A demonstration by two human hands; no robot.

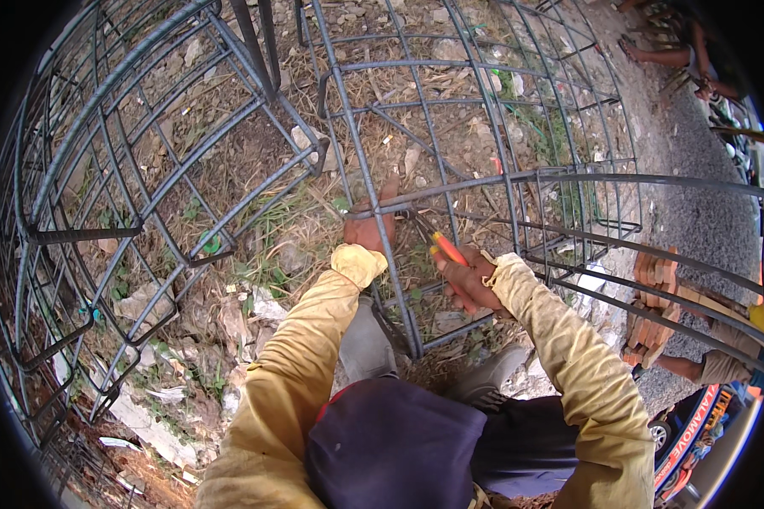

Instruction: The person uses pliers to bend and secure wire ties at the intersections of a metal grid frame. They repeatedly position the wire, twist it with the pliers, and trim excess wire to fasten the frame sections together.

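Steel bars cross in a rebar cage (345, 102) standing in front of me. My left hand (370, 229) is at a crossing of its bars, partly hidden behind the steel. It looks closed on the rebar, with one finger pointing up along the bar. In my right hand (475, 280) is a pair of pliers (450, 248) with red-orange handles, my fingers wrapped round the grips. The dark jaws reach the crossing just right of my left hand. Any tie wire there is too small to make out.
Another rebar cage (85, 234) fills the left side. Long bars (679, 181) extend to the right. Reddish blocks (649, 314) are stacked beside the grey road (696, 220). Rubble and dry grass cover the ground. People are at the right edge, with a vehicle (660, 434) lower down.
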